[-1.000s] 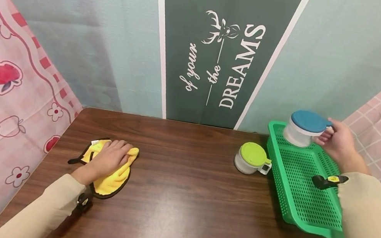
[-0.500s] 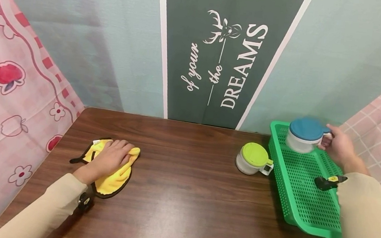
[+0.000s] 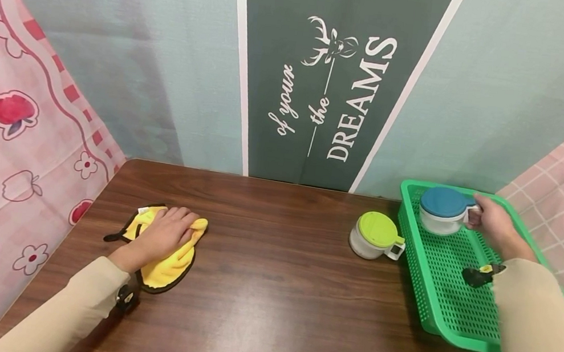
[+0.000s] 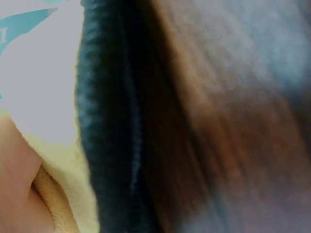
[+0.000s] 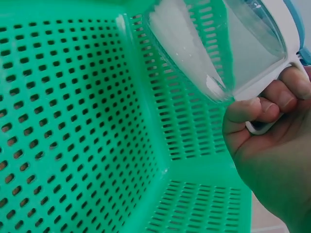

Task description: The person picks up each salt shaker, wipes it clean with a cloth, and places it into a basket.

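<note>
My right hand [image 3: 498,223] grips the handle of a clear seasoning jar [image 3: 441,222] with a blue lid, inside the far end of the green plastic basket [image 3: 417,288]. In the right wrist view, white contents show through the jar [image 5: 194,53], and curled fingers go round its white handle. Whether its base touches the basket floor I cannot tell. My left hand [image 3: 166,236] rests on a yellow cloth [image 3: 168,272] with black edging at the table's left, fingers laid over it. The left wrist view shows the cloth [image 4: 46,92] close up; the fingertips are hidden there.
A second seasoning jar [image 3: 376,234] with a lime-green lid stands left of the basket, its handle near the basket's side. The brown wooden table [image 3: 260,288] meets a printed curtain [image 3: 322,88] behind. Pink cloths [image 3: 23,131] hang at both sides.
My right hand has lowered the blue-lidded jar from above the basket's far end down into it. The left hand stays on the cloth.
</note>
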`<act>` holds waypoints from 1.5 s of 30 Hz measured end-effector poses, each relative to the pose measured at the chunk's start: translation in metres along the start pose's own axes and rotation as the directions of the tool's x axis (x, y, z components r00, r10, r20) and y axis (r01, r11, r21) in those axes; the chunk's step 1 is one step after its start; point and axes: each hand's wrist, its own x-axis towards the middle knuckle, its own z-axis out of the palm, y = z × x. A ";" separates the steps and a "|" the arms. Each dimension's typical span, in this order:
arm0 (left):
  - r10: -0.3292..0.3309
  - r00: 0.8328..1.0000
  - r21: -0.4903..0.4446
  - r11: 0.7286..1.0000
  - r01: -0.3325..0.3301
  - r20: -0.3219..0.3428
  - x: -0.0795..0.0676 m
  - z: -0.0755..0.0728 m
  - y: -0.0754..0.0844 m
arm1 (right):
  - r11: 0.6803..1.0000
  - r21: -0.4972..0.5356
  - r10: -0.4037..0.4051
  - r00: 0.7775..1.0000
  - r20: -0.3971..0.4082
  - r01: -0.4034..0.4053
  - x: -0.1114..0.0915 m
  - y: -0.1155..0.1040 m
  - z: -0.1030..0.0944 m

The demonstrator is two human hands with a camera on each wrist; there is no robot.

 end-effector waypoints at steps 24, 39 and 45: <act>0.005 1.000 -0.005 1.000 -0.005 -0.001 0.001 0.002 0.001 | 0.935 -0.325 0.126 0.989 -0.075 -0.143 0.004 0.021 0.011; -0.010 1.000 -0.002 1.000 0.010 -0.006 0.001 0.003 -0.001 | 0.910 -0.383 0.137 0.986 -0.091 -0.162 0.007 0.020 0.020; -0.007 1.000 -0.010 1.000 0.007 -0.017 0.000 0.004 -0.002 | 0.878 -0.461 0.080 0.990 -0.120 -0.127 0.008 0.021 0.023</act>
